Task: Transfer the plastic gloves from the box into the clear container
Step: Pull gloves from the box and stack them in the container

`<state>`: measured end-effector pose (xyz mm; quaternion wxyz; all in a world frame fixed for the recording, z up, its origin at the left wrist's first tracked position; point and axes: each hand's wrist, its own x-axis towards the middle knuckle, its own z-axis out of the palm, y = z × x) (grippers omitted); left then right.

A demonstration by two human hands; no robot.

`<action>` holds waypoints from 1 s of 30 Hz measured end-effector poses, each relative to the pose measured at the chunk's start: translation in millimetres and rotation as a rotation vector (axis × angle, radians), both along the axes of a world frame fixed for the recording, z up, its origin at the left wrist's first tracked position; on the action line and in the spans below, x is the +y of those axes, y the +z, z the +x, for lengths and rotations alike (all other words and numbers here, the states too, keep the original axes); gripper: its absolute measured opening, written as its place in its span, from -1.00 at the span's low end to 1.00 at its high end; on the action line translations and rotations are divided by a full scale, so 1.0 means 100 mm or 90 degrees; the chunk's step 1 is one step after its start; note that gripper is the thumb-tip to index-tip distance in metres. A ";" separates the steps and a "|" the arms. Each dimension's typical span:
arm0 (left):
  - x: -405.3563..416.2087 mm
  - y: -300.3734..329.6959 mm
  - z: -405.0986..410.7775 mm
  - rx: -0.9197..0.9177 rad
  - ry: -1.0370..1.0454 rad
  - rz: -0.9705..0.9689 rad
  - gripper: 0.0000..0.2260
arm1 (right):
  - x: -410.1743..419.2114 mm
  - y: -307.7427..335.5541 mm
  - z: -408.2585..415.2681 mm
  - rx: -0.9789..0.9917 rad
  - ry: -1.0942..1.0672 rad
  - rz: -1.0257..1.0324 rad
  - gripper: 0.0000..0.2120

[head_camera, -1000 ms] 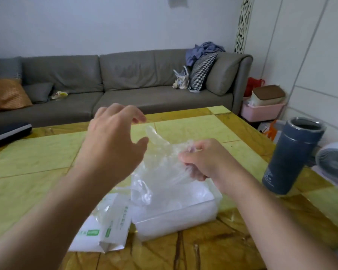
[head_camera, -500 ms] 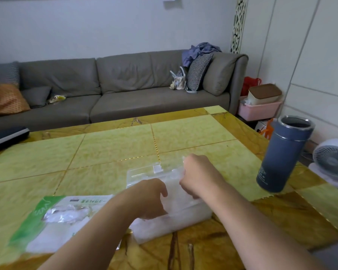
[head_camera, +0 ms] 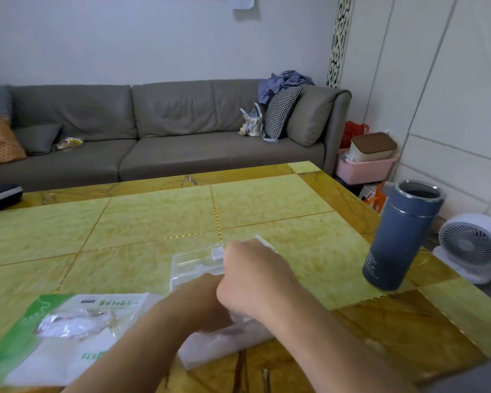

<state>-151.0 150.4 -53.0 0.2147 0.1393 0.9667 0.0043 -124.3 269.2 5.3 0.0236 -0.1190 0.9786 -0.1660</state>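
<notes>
A clear plastic container (head_camera: 193, 263) stands on the table in front of me, filled with crumpled translucent plastic gloves (head_camera: 236, 334). Both of my hands are down in it. My right hand (head_camera: 253, 276) shows its back to the camera, with its fingers curled down into the gloves and out of sight. My left hand (head_camera: 200, 303) lies just left of it and partly under it, and its fingers are hidden. The green and white glove box (head_camera: 68, 327) lies flat to the left of the container, with a few gloves showing at its opening.
A dark blue open flask (head_camera: 400, 236) stands near the table's right edge. Beyond that edge are a white fan (head_camera: 471, 245) on the floor and a pink bin (head_camera: 364, 168). A grey sofa (head_camera: 153, 131) runs behind the table.
A second ago my hands held a bunch of gloves above the container. They have come down into it and the gloves are now pressed inside. The box now lies flat to the left.
</notes>
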 end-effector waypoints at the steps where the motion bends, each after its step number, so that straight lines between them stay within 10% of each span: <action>1: 0.00 0.03 0.02 -0.002 0.008 0.002 -0.77 | -0.01 -0.07 -0.02 -0.053 0.007 0.006 -0.80; 13: -0.17 0.05 0.02 0.042 -0.034 0.024 -0.70 | -0.02 -0.48 -0.37 -0.268 0.020 0.225 -0.63; 20: -0.04 0.03 0.02 -0.062 -0.014 -0.063 -0.59 | -0.05 -0.49 -0.41 -0.348 0.094 0.236 -0.89; 27: -0.05 0.06 0.02 -0.088 0.020 -0.058 -0.36 | 0.06 -0.33 -0.19 -0.226 0.012 0.180 -0.71; 30: -0.05 0.06 0.04 -0.079 0.030 -0.049 -0.36 | 0.06 -0.26 -0.11 -0.094 0.005 0.171 -0.94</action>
